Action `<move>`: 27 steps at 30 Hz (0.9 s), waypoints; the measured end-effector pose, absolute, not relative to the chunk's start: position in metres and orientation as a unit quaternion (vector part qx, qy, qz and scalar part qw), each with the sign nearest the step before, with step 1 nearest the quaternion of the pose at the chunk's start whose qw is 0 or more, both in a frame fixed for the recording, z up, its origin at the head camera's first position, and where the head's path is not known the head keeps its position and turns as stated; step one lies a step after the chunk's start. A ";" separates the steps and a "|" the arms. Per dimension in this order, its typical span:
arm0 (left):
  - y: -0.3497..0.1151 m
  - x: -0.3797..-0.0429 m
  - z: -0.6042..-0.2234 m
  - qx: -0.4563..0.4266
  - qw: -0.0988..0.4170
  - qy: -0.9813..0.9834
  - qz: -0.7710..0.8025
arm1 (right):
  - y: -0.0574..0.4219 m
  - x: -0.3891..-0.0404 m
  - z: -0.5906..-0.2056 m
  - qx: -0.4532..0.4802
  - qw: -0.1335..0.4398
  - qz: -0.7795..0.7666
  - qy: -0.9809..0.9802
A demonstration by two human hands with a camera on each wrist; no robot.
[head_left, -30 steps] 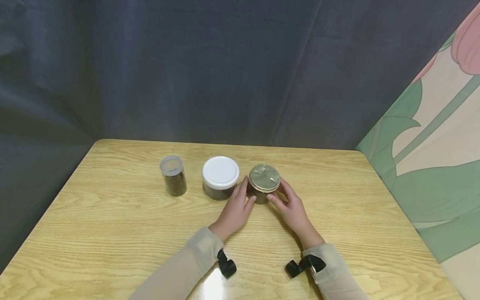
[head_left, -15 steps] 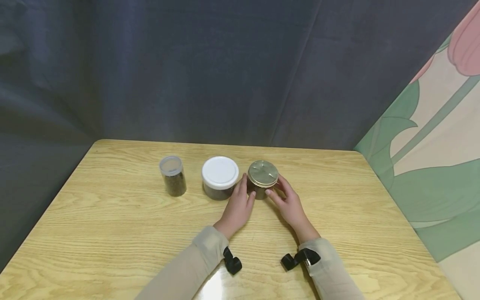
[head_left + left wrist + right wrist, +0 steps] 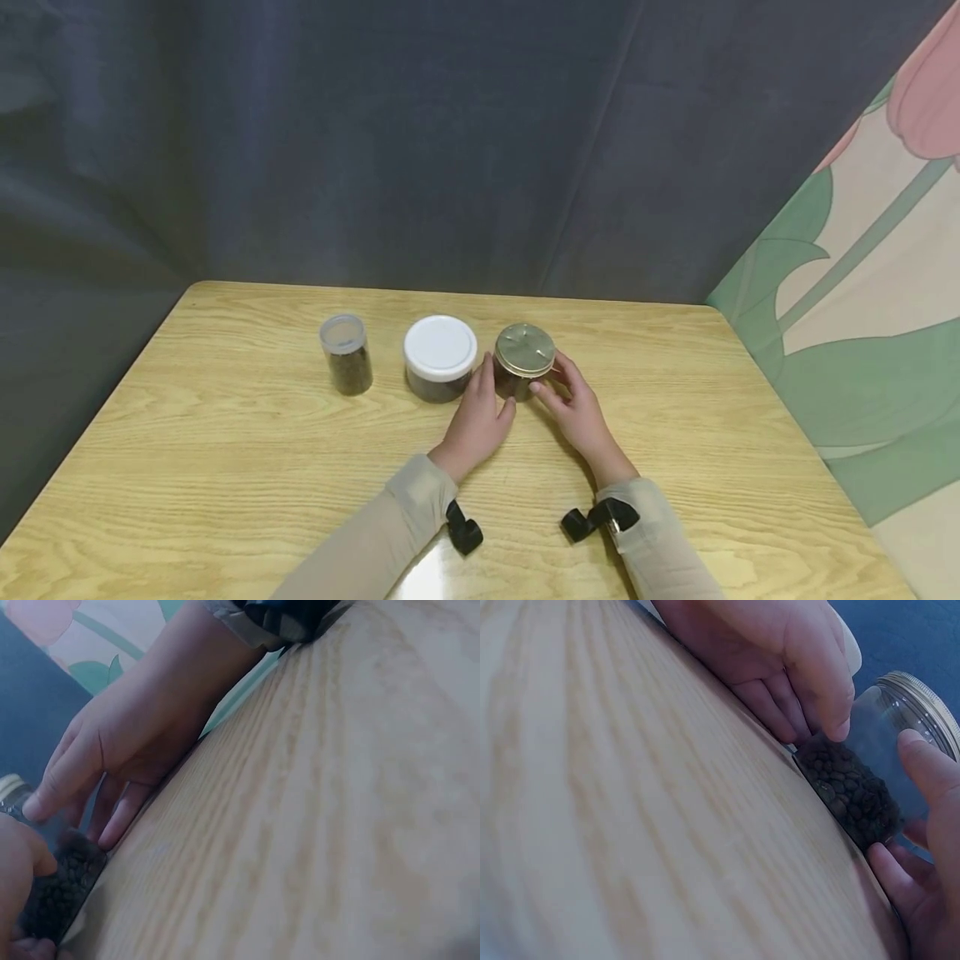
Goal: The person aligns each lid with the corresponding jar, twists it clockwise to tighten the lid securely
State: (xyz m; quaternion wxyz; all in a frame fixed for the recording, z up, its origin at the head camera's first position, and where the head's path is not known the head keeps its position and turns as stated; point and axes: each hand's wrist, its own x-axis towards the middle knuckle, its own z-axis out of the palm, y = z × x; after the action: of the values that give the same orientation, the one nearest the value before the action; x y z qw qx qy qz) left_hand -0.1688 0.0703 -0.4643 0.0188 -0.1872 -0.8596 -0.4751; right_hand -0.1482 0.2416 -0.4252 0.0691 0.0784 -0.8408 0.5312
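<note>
A clear jar with a gold lid (image 3: pixel 526 348) stands upright on the table, right of the other containers. Dark bean-like pieces (image 3: pixel 851 787) fill its lower part in the right wrist view. My right hand (image 3: pixel 583 421) holds the jar's right side, thumb at the front and fingers round the side. At its left is my left hand (image 3: pixel 474 429), fingers fairly straight between this jar and the white-lidded jar (image 3: pixel 441 350), thumb lowered in front of the glass. In the left wrist view the right hand (image 3: pixel 124 742) reaches over the jar's dark contents (image 3: pixel 64 889).
A slim clear canister (image 3: pixel 348 358) with dark contents stands at the left, in a row with the two jars. The wooden table (image 3: pixel 225 433) ends at a dark curtain (image 3: pixel 420 150) behind. A floral panel (image 3: pixel 870 333) flanks the right side.
The gold-lidded jar has shifted slightly back and left with both hands beside it. My left thumb has since dropped a little away from the jar. The other containers stay put.
</note>
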 end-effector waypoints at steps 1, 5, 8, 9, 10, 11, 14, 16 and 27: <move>0.070 -0.168 -0.464 -0.188 0.016 -0.859 -0.477 | 0.242 -0.149 -0.426 0.078 0.069 0.531 -0.841; 0.070 -0.165 -0.462 -0.185 -0.001 -0.855 -0.484 | 0.243 -0.151 -0.429 0.079 0.072 0.528 -0.843; 0.069 -0.162 -0.460 -0.177 -0.021 -0.857 -0.483 | 0.246 -0.157 -0.442 0.076 0.072 0.535 -0.838; 0.068 -0.161 -0.460 -0.177 -0.025 -0.858 -0.482 | 0.247 -0.159 -0.447 0.075 0.071 0.538 -0.836; 0.066 -0.160 -0.459 -0.177 -0.033 -0.857 -0.483 | 0.248 -0.161 -0.452 0.075 0.071 0.542 -0.834; 0.065 -0.159 -0.459 -0.178 -0.041 -0.856 -0.483 | 0.249 -0.164 -0.457 0.075 0.071 0.547 -0.831; 0.058 -0.156 -0.456 -0.186 -0.060 -0.854 -0.482 | 0.251 -0.168 -0.465 0.078 0.075 0.556 -0.824; 0.053 -0.153 -0.452 -0.191 -0.077 -0.853 -0.479 | 0.251 -0.170 -0.466 0.085 0.079 0.558 -0.822; 0.020 -0.138 -0.427 -0.237 -0.101 -0.866 -0.428 | 0.264 -0.169 -0.458 0.080 0.067 0.535 -0.838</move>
State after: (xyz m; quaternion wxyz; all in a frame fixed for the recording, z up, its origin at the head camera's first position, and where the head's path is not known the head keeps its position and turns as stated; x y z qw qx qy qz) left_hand -0.1375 0.0199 -0.4271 -0.1010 -0.2369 -0.8664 -0.4278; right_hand -0.1688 0.2643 -0.4583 0.0671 0.0803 -0.8382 0.5353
